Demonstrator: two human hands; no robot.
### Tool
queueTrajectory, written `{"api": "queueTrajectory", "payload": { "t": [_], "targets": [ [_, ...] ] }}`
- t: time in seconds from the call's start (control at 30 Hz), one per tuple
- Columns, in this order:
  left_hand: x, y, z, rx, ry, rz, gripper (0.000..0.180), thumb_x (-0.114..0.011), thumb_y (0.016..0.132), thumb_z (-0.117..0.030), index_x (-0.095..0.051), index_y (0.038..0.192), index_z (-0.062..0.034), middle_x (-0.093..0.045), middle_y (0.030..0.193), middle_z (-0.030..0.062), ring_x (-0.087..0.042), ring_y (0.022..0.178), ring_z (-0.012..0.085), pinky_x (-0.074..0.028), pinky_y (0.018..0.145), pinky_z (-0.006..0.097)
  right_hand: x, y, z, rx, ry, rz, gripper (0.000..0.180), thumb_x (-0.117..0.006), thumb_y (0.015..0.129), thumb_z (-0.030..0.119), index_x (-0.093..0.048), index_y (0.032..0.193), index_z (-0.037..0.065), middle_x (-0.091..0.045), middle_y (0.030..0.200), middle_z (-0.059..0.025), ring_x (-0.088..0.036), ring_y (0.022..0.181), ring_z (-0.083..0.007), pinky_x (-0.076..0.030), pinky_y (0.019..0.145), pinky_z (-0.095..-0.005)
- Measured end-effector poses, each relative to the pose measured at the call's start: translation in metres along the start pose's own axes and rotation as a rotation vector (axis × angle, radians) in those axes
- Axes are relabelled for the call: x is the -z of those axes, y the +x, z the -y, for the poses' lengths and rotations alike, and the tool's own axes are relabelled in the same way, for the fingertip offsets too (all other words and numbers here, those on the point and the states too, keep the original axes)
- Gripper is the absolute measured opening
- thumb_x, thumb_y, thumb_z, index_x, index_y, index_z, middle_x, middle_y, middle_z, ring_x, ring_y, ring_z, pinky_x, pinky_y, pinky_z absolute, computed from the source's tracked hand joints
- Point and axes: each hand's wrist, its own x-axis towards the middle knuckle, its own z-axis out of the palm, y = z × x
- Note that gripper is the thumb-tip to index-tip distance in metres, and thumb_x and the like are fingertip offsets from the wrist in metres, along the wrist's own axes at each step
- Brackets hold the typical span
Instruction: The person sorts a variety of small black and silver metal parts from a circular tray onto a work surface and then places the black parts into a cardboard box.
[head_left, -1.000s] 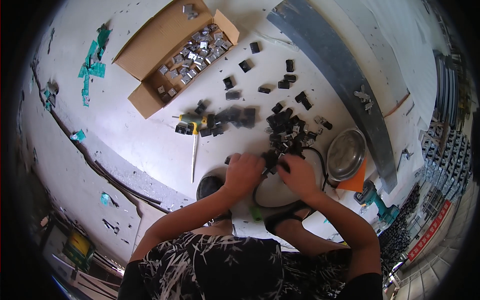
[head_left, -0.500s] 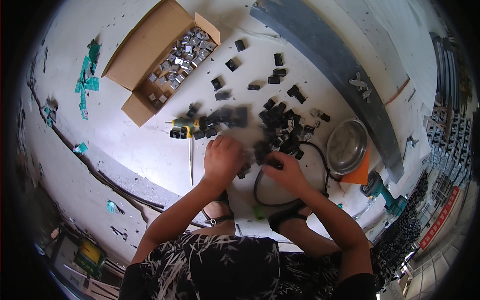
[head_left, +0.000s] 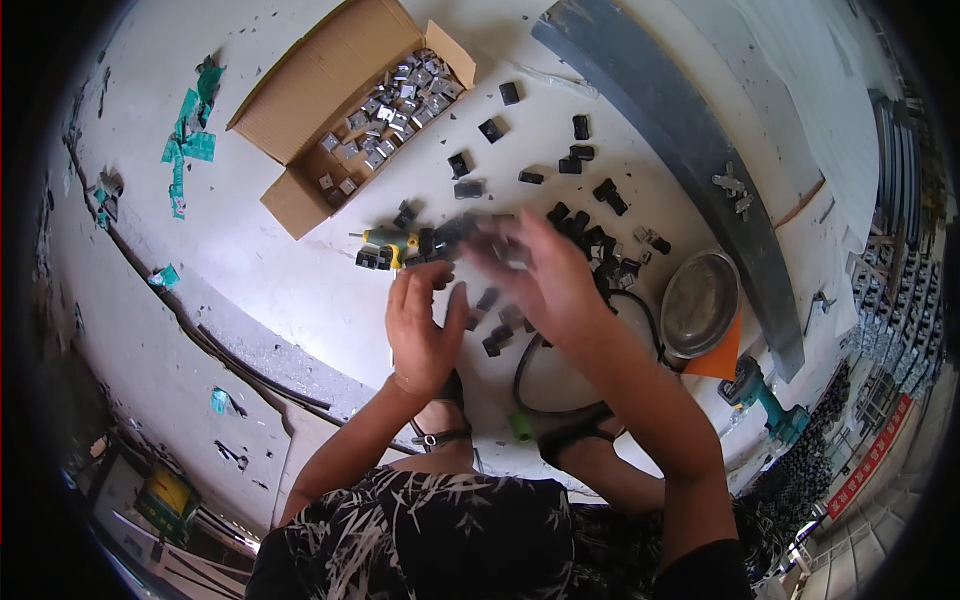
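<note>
1. Down on the pale floor point(head_left: 260, 270), the left hand point(head_left: 425, 330) hovers palm-up, fingers spread and empty, just beside the loose black clips point(head_left: 495, 335)
2. Right hand point(head_left: 545, 275) is blurred over the clip pile point(head_left: 600, 250); fingers look spread, grip impossible to call
3. Judging by this, it's a pick-and-sort step
4. Next move calls for pinching one clip cleanly, clear of the black cable point(head_left: 530, 370)
5. Cardboard box point(head_left: 345, 120) of metal pieces waits well apart

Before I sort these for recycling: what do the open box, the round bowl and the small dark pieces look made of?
Box: brown corrugated cardboard, matte, folded flaps. Bowl: probably steel, grey with a dull sheen. Small dark pieces: likely black plastic, matte; too small to be sure.
</note>
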Motion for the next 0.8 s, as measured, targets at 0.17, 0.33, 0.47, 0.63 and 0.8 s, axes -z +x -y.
{"api": "queueTrajectory", "payload": {
  "t": [0.17,0.33,0.47,0.63,0.8],
  "targets": [
    [-0.012,-0.013,0.021,-0.138,0.144,0.255,0.026,-0.072,0.080,-0.012,-0.062,0.104,-0.0090,-0.063,0.095,0.0093,-0.060,0.091,0.0304,-0.047,0.080,0.043,-0.074,-0.001,0.053,0.161,-0.187,0.156,0.055,-0.051,0.102,0.039,-0.049,0.128,-0.010,-0.057,0.123,-0.0229,-0.061,0.113,-0.0288,-0.050,0.101,-0.0382],
    [-0.036,-0.024,0.016,-0.277,0.300,0.479,0.025,-0.071,0.074,-0.012,-0.066,0.099,-0.0123,-0.061,0.097,0.0059,-0.060,0.097,0.0254,-0.047,0.086,0.040,0.061,-0.019,0.047,0.278,-1.171,-0.079,0.028,-0.067,0.089,0.014,-0.062,0.114,0.002,-0.063,0.111,-0.0104,-0.063,0.100,-0.0235,-0.054,0.082,-0.0359],
    [-0.039,-0.024,0.016,-0.354,0.399,0.576,0.020,-0.064,0.074,-0.012,-0.065,0.094,-0.0117,-0.059,0.097,0.0049,-0.057,0.098,0.0249,-0.046,0.085,0.039,0.099,-0.056,0.016,0.555,-1.983,-0.068,0.025,-0.071,0.081,0.009,-0.067,0.106,0.009,-0.062,0.097,-0.0081,-0.064,0.088,-0.0264,-0.053,0.072,-0.0359],
    [-0.046,-0.026,0.024,-0.383,0.386,0.536,0.019,-0.071,0.069,-0.012,-0.066,0.086,-0.0125,-0.057,0.091,0.0054,-0.056,0.099,0.0248,-0.045,0.085,0.039,0.114,-0.052,-0.009,0.627,-2.098,-0.028,0.020,-0.070,0.079,0.009,-0.067,0.099,0.009,-0.059,0.093,-0.0097,-0.061,0.087,-0.0322,-0.052,0.072,-0.0412],
    [-0.038,-0.013,0.015,-0.159,0.208,0.502,0.016,-0.069,0.075,-0.007,-0.065,0.090,-0.0096,-0.060,0.094,0.0083,-0.058,0.096,0.0307,-0.048,0.083,0.042,0.112,-0.046,-0.004,0.646,-1.648,-0.135,0.016,-0.072,0.079,0.010,-0.069,0.095,0.009,-0.058,0.088,-0.0107,-0.061,0.084,-0.0323,-0.051,0.069,-0.0407]
  ]
}}
